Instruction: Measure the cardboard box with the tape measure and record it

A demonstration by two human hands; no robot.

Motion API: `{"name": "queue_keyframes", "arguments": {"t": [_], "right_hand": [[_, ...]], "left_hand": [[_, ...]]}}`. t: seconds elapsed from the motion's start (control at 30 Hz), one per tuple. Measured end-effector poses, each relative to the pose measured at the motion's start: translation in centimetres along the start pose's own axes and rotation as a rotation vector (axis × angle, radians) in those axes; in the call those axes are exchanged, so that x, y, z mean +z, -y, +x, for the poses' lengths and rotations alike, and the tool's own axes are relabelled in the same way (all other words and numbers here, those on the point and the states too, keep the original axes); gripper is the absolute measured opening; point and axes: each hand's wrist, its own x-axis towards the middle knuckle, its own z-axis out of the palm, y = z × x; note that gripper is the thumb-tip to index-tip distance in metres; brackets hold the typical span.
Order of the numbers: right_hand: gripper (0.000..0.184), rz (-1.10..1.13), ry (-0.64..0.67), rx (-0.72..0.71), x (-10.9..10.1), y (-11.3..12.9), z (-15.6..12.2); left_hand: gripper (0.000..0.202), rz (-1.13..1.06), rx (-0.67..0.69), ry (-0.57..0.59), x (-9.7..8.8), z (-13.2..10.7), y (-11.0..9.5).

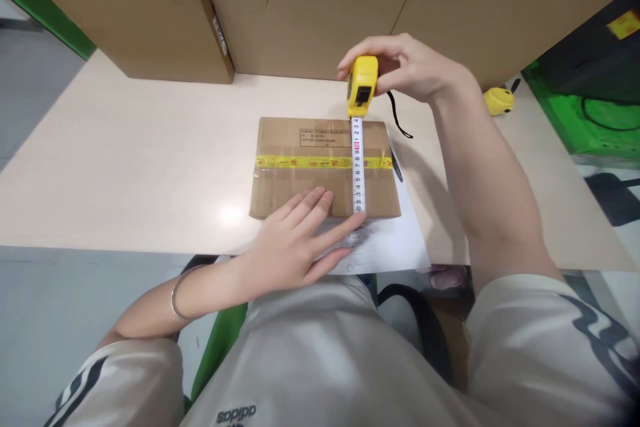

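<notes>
Yellow tape measure (pixel 363 87), gripped by the right hand (pixel 413 70), stood at the carton's (pixel 305 179) far edge; its blade (pixel 357 170) crossed the carton's long axis toward the splayed left hand (pixel 296 248).

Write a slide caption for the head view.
Right hand holding a yellow tape measure, its blade across a taped cardboard box; left hand at the near edge.

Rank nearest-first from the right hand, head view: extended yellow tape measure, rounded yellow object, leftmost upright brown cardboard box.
1. Yellow tape measure: in right hand.
2. Rounded yellow object: on the right.
3. Brown cardboard box: left rear.
</notes>
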Motion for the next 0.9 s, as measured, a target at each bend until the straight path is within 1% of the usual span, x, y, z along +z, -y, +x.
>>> {"name": "queue_keyframes", "arguments": {"t": [0.07,0.13,0.2,0.3,0.37,0.47,0.5,0.53,0.57,0.6,0.63,0.67,0.7,0.77,0.8,0.83,0.87,0.9], "right_hand": [[0.058,0.005,-0.006,0.097,-0.5,-1.3,1.2],[0.057,0.013,-0.006,0.156,-0.5,-1.6,1.4],[0.05,0.018,-0.015,0.11,-0.2,-0.9,0.7],[0.039,-0.038,-0.005,-0.033,0.8,1.5,-1.5],[0.039,-0.121,0.046,-0.085,2.2,3.5,-3.5],[0.043,-0.269,0.201,-0.181,5.4,6.2,-6.9],[0.042,-0.28,0.234,-0.213,6.4,6.9,-8.0],[0.04,-0.284,0.249,-0.238,7.4,7.5,-9.2],[0.039,-0.277,0.23,-0.25,8.1,7.8,-10.3],[0.039,-0.264,0.18,-0.241,8.5,7.9,-11.3],[0.04,-0.234,0.1,-0.216,8.7,7.8,-12.3],[0.041,-0.177,-0.013,-0.172,8.7,7.4,-13.1],[0.04,-0.088,-0.143,-0.11,8.5,6.8,-13.7],[0.031,0.148,-0.409,0.039,7.9,5.3,-14.5],[0.026,0.258,-0.512,0.121,7.7,4.5,-14.6],[0.021,0.338,-0.581,0.193,7.7,3.7,-14.6],[0.019,0.39,-0.613,0.252,7.8,3.0,-14.5],[0.018,0.424,-0.62,0.291,8.1,2.5,-14.3]], "left_hand": [[0.042,0.004,-0.002,0.003,0.0,0.0,0.0],[0.043,0.005,-0.006,0.01,-0.1,0.0,0.0],[0.044,0.01,-0.011,0.019,-0.2,0.1,0.0],[0.043,0.022,-0.012,0.022,-0.3,0.2,0.1],[0.042,-0.002,-0.018,0.003,-0.2,0.2,0.1],[0.047,-0.107,-0.058,-0.029,-0.3,0.4,0.0],[0.048,-0.148,-0.075,-0.032,-0.5,0.4,-0.1],[0.048,-0.19,-0.095,-0.023,-0.7,0.5,-0.1],[0.047,-0.242,-0.114,-0.011,-1.1,0.5,-0.1],[0.045,-0.298,-0.138,-0.001,-1.5,0.6,0.2],[0.045,-0.351,-0.172,-0.013,-1.8,0.5,0.7],[0.045,-0.39,-0.215,-0.06,-2.0,0.4,1.6],[0.045,-0.406,-0.283,-0.128,-2.1,0.1,2.8],[0.039,-0.337,-0.462,-0.361,-1.5,-0.6,6.0],[0.038,-0.321,-0.612,-0.371,-0.8,-1.0,7.9],[0.042,-0.306,-0.727,-0.382,0.0,-1.3,9.7],[0.05,-0.319,-0.768,-0.358,0.8,-1.6,11.4],[0.058,-0.365,-0.73,-0.296,1.7,-1.7,12.7]]}}
